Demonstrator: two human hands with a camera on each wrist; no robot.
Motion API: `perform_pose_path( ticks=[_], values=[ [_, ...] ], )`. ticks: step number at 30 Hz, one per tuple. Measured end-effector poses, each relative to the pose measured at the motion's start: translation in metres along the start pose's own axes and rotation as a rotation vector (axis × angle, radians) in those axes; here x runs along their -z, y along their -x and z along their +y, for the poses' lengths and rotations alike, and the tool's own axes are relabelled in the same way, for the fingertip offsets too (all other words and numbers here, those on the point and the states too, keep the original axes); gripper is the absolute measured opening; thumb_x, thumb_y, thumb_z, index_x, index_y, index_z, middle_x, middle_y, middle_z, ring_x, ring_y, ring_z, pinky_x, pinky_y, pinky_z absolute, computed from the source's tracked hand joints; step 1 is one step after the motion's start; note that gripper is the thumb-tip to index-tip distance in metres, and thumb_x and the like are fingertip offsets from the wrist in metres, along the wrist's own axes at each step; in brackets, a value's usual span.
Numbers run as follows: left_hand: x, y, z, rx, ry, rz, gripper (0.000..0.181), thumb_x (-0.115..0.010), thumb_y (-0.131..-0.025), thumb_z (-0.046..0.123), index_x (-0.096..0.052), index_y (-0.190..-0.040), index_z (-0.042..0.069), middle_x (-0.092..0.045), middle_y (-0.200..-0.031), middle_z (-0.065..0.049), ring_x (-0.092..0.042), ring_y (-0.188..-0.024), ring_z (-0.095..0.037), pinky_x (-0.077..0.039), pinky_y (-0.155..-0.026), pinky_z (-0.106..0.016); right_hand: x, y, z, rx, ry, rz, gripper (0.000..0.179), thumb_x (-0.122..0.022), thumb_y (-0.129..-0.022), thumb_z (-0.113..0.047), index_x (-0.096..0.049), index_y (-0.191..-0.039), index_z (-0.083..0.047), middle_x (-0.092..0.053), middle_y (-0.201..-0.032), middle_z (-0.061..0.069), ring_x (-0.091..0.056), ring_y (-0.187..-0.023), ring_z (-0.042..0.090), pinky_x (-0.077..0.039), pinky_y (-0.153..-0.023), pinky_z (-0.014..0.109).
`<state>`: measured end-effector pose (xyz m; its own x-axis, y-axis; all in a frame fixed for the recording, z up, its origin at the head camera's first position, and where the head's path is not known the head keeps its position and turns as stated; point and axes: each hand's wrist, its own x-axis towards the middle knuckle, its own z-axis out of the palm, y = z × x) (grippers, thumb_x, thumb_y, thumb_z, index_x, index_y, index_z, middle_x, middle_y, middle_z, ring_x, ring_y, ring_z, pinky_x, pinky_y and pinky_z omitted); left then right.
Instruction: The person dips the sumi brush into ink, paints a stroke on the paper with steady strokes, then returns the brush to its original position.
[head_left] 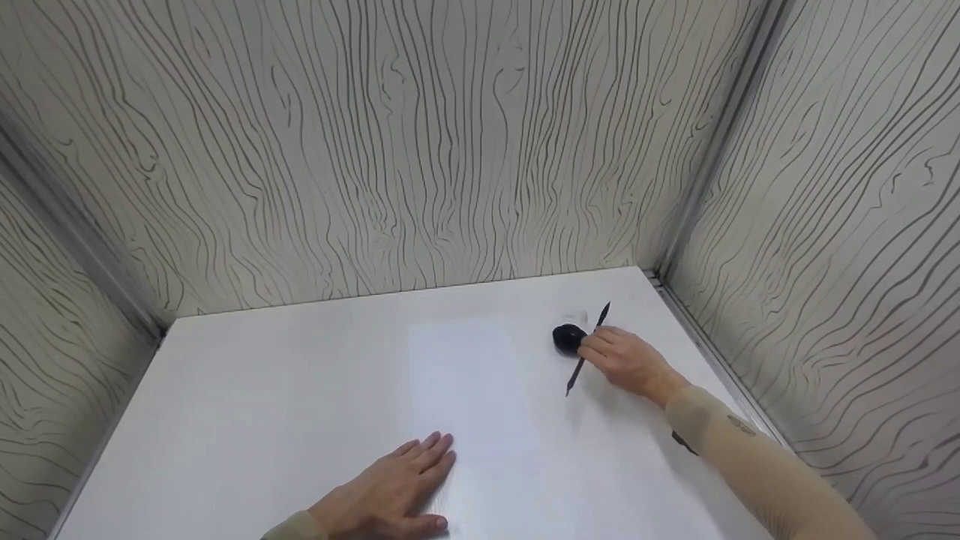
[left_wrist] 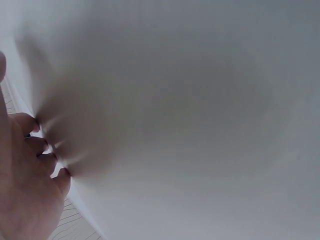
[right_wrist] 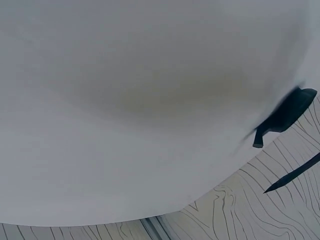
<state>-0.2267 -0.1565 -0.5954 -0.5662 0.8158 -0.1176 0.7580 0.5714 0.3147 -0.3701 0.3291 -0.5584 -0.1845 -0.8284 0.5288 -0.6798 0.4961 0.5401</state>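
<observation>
My right hand (head_left: pixel 626 364) is over the right side of the white table. It pinches a slim black pen-like stick (head_left: pixel 576 375) near its middle, held at a slant with thin, tapering ends. Right by those fingertips stands a small, rounded black pot (head_left: pixel 568 339). The right wrist view shows the pot (right_wrist: pixel 292 110) with a short stub sticking out, and one pointed end of the stick (right_wrist: pixel 290 179); the hand itself is out of that view. My left hand (head_left: pixel 394 484) rests palm down with fingers extended, its fingertips at the lower left of a white sheet of paper (head_left: pixel 465 382).
The white table (head_left: pixel 262 390) runs back to a wall panel (head_left: pixel 420 150) with a wood-grain pattern. Similar panels stand left and right, with metal posts (head_left: pixel 712 142) at the corners. A small pale, see-through piece (head_left: pixel 575 316) lies behind the pot.
</observation>
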Motion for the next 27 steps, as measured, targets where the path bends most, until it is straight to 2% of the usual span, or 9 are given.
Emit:
perform_pose_path(
  ticks=[2,4,7,10,13,16,18,21,27],
  values=[
    [0.000,0.000,0.000,-0.001,0.000,0.001,0.099,-0.045,-0.108,0.072,-0.023,-0.179,0.007,-0.018,-0.190,-0.015,-0.023,-0.177,-0.038,-0.029,-0.142,-0.058,0.003,-0.008,0.001,-0.036,0.003,0.028,0.019,-0.062,-0.104,0.002,-0.080,-0.104,-0.004,-0.082,-0.101,0.007,-0.080,-0.093,0.023,-0.070,-0.086,0.036],
    [0.000,0.000,0.000,-0.003,-0.006,0.005,0.099,-0.046,-0.108,0.072,-0.024,-0.179,0.006,-0.019,-0.189,-0.016,-0.024,-0.177,-0.039,-0.030,-0.142,-0.058,0.005,-0.014,0.001,-0.070,0.001,0.065,0.030,-0.052,-0.115,-0.004,-0.079,-0.104,-0.003,-0.082,-0.100,0.008,-0.081,-0.090,0.023,-0.070,-0.083,0.034],
    [-0.001,0.000,0.001,-0.009,-0.032,0.010,0.099,-0.046,-0.108,0.072,-0.026,-0.178,0.005,-0.021,-0.188,-0.018,-0.026,-0.176,-0.040,-0.031,-0.141,-0.058,0.007,-0.023,0.002,-0.134,-0.025,0.127,0.040,-0.044,-0.121,-0.013,-0.078,-0.105,-0.002,-0.082,-0.098,0.009,-0.081,-0.088,0.024,-0.070,-0.080,0.036],
    [0.000,0.000,0.002,-0.001,-0.041,0.003,0.100,-0.045,-0.107,0.074,-0.026,-0.178,0.006,-0.021,-0.189,-0.016,-0.025,-0.176,-0.039,-0.031,-0.141,-0.057,0.010,-0.030,0.003,-0.225,-0.076,0.183,0.026,-0.054,-0.116,-0.010,-0.076,-0.108,0.000,-0.082,-0.099,0.013,-0.082,-0.087,0.027,-0.070,-0.077,0.039],
    [0.001,0.000,0.002,0.002,-0.042,0.004,0.101,-0.045,-0.107,0.075,-0.027,-0.179,0.007,-0.022,-0.189,-0.015,-0.026,-0.176,-0.038,-0.032,-0.141,-0.057,0.011,-0.036,0.007,-0.356,-0.146,0.240,0.008,-0.071,-0.104,0.001,-0.075,-0.110,0.002,-0.081,-0.100,0.015,-0.082,-0.087,0.030,-0.070,-0.075,0.041],
    [0.002,0.001,0.002,0.000,-0.041,0.010,0.101,-0.046,-0.106,0.075,-0.027,-0.179,0.007,-0.023,-0.189,-0.015,-0.027,-0.176,-0.038,-0.032,-0.141,-0.057,0.011,-0.043,0.010,-0.511,-0.203,0.290,0.021,-0.078,-0.092,0.010,-0.073,-0.111,0.004,-0.078,-0.100,0.015,-0.081,-0.088,0.030,-0.069,-0.077,0.043],
    [0.002,0.001,0.002,-0.004,-0.048,0.012,0.102,-0.046,-0.106,0.075,-0.027,-0.178,0.007,-0.023,-0.188,-0.016,-0.028,-0.176,-0.039,-0.032,-0.140,-0.057,0.010,-0.048,0.011,-0.610,-0.243,0.326,0.023,-0.078,-0.090,0.012,-0.072,-0.112,0.005,-0.077,-0.101,0.015,-0.081,-0.089,0.030,-0.069,-0.078,0.043],
    [0.002,0.001,0.002,0.004,-0.038,0.003,0.102,-0.046,-0.106,0.076,-0.026,-0.179,0.008,-0.022,-0.189,-0.015,-0.026,-0.176,-0.038,-0.031,-0.141,-0.057,0.008,-0.054,0.013,-0.724,-0.295,0.377,0.022,-0.076,-0.093,0.012,-0.071,-0.113,0.006,-0.075,-0.101,0.016,-0.081,-0.090,0.031,-0.070,-0.081,0.036],
    [0.004,-0.001,0.002,0.025,-0.001,-0.017,0.103,-0.046,-0.104,0.078,-0.024,-0.180,0.011,-0.021,-0.190,-0.010,-0.025,-0.177,-0.036,-0.029,-0.142,-0.056,-0.001,-0.060,0.017,-0.864,-0.346,0.482,0.017,-0.074,-0.095,0.012,-0.072,-0.112,0.008,-0.075,-0.101,0.018,-0.081,-0.086,0.032,-0.061,-0.080,0.008]
  ],
)
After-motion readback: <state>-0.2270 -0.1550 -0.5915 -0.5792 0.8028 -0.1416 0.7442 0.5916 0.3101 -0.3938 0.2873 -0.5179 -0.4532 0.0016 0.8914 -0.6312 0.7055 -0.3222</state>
